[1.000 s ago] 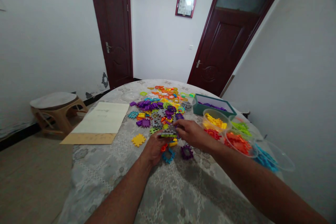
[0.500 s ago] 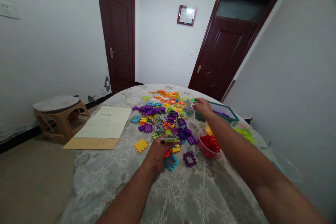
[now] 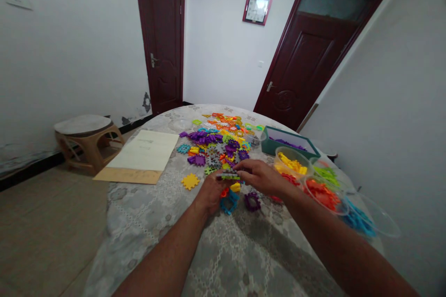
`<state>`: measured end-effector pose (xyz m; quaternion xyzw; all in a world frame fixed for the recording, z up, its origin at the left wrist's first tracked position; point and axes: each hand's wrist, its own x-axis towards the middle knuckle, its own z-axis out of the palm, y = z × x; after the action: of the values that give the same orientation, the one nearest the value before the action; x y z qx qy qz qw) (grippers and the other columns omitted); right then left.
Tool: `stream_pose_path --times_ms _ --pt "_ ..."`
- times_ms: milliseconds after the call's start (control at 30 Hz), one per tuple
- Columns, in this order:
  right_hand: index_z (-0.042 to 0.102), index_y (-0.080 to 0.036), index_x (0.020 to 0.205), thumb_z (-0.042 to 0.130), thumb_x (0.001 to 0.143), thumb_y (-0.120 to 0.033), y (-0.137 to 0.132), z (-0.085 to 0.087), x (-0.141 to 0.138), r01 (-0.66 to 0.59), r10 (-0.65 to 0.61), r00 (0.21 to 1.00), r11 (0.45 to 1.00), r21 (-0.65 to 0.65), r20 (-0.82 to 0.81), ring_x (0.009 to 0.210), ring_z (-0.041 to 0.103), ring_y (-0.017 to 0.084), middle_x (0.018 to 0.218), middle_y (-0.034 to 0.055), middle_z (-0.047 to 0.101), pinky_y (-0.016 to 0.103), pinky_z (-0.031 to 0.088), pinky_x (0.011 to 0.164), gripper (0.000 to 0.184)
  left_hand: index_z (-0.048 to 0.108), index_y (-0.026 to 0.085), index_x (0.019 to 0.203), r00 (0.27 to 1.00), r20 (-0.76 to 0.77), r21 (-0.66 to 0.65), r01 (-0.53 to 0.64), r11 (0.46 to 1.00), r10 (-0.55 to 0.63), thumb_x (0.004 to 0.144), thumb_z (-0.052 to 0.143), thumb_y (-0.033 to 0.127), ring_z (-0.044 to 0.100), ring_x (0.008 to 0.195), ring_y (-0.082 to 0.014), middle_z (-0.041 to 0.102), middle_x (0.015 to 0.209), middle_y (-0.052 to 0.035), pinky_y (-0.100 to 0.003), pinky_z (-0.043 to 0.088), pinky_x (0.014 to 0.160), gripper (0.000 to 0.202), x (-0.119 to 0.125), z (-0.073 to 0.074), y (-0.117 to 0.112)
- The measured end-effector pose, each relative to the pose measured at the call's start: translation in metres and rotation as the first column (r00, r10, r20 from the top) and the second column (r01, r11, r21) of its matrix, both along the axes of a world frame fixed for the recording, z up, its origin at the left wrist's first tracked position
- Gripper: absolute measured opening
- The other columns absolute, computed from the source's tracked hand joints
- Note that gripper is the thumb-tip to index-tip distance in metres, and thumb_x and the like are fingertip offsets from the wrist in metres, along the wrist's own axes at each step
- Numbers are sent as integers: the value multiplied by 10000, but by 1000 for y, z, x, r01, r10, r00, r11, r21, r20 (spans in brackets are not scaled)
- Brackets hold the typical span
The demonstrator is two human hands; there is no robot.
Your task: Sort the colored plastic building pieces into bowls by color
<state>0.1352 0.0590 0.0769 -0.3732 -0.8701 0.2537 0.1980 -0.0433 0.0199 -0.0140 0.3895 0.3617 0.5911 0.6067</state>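
Observation:
My left hand (image 3: 211,192) is closed around a small stack of interlocking plastic tiles (image 3: 229,176), grey and green on top. My right hand (image 3: 259,177) has its fingers pinched on the right end of that same stack. Both hands hover just above the round table (image 3: 223,255). Right beneath them lie a blue tile (image 3: 229,203), a yellow piece (image 3: 236,187) and a purple ring-shaped tile (image 3: 251,201). A big loose pile of coloured tiles (image 3: 218,141) spreads out beyond the hands.
A yellow tile (image 3: 190,181) lies left of the hands, near a paper sheet on cardboard (image 3: 142,155). At right stand a green box (image 3: 289,143) and clear bowls of yellow (image 3: 291,161), red (image 3: 322,192), green and blue pieces (image 3: 358,218). A stool (image 3: 87,139) stands on the floor at left.
My right hand came back from the green box at the far right and now pinches the stack in my left hand. The left hand stayed where it was.

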Motion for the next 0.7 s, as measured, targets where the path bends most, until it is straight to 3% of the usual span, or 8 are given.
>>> stream_pose_path --times_ms 167,300,433,700 --pt "768 -200 1024 564 983 -226 -4 -11 -8 77 -76 996 996 37 -41 812 673 162 914 28 764 267 476 743 209 806 184 854 1000 -13 -14 -13 1000 12 634 916 322 644 779 -188 760 836 -53 -275 472 696 282 1 -1 0" --pt "750 -195 969 554 988 -224 -3 -13 -7 160 -155 987 980 118 -46 794 652 168 863 29 744 271 447 723 200 829 181 938 1000 13 -78 -16 997 18 644 886 286 676 827 -203 792 932 -83 -278 491 717 317 2 0 0" --pt "726 -207 953 536 992 -244 -3 -13 -3 231 -224 973 957 174 -59 793 642 179 854 28 727 277 432 711 197 819 181 911 995 74 -77 -56 995 61 652 882 294 695 823 -202 797 933 -86 -285 517 754 290 2 2 0" --pt "683 -215 895 503 967 -234 1 -10 8 278 -280 960 936 214 -24 759 624 178 826 23 704 271 402 690 195 824 183 1002 983 139 -163 -100 982 123 599 925 287 664 675 -161 801 894 -80 -257 485 616 428 3 11 -4"
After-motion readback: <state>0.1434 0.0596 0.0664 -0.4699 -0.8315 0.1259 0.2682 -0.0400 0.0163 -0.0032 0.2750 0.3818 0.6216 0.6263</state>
